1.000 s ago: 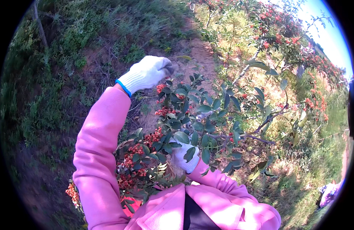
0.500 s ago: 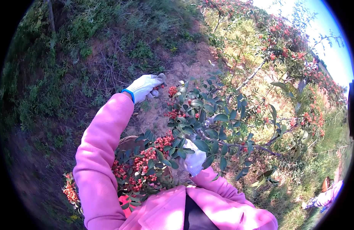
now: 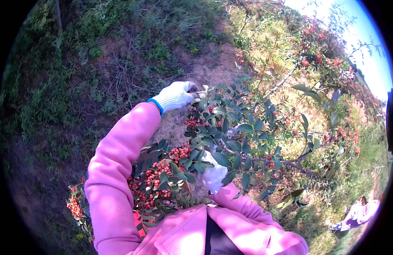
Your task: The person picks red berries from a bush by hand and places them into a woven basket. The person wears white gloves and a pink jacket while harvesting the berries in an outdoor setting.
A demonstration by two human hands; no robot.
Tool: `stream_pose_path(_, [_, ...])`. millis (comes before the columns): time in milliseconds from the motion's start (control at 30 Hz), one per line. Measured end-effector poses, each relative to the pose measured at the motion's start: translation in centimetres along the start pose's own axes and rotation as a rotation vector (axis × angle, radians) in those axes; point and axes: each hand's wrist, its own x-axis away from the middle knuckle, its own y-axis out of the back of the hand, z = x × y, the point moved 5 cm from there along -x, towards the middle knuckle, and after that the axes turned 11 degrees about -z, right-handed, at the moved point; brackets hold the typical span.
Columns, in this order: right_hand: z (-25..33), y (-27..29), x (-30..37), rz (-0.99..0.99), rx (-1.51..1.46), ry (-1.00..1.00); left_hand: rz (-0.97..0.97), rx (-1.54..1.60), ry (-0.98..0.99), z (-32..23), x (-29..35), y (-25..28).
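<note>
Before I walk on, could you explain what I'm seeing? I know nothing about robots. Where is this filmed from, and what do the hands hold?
There is no machine working here: these are a person's own gloved hands, in pink sleeves. A wide camera worn on the head looks down, so straight edges bend near the rim.

The left hand reaches to leaves; a little red shows at its fingers, but I cannot tell whether it holds anything. The right hand is partly behind leaves, beside a branch; its grip is hidden.

Instead of a table, there is ground. Red berries cluster near the left forearm; what supports them is unclear.
</note>
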Motion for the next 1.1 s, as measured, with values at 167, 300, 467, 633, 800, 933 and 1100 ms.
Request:
stream_pose_path(167, [-0.1,0.0,-0.7,-0.010,-0.039,-0.015,0.077,-0.050,0.026,-0.1,2.4,1.9])
stream_pose_path(300, [0.2,0.3,-1.1,-0.015,-0.038,-0.031,0.129,0.030,0.016,-0.6,4.5,2.5])
stream_pose_path(467, [1.2,1.5,-2.6,-0.033,-0.041,-0.044,0.201,0.334,0.085,0.8,7.4,3.3])
stream_pose_path(633, [-0.9,-0.5,-1.0,0.051,-0.043,-0.244,-0.140,0.840,0.305,4.0,7.7,9.1])
stream_pose_path(800, [-1.6,-1.3,-0.1,-0.052,-0.316,-0.577,-0.131,0.800,0.490,8.4,5.8,6.4])
stream_pose_path(933, [-0.5,0.5,-1.0,0.016,0.000,-0.289,-0.106,0.724,0.445,4.6,4.1,4.4])
stream_pose_path(1100, [-0.2,1.0,-1.3,-0.044,-0.105,-0.184,0.085,0.848,0.390,5.9,1.2,-0.9])
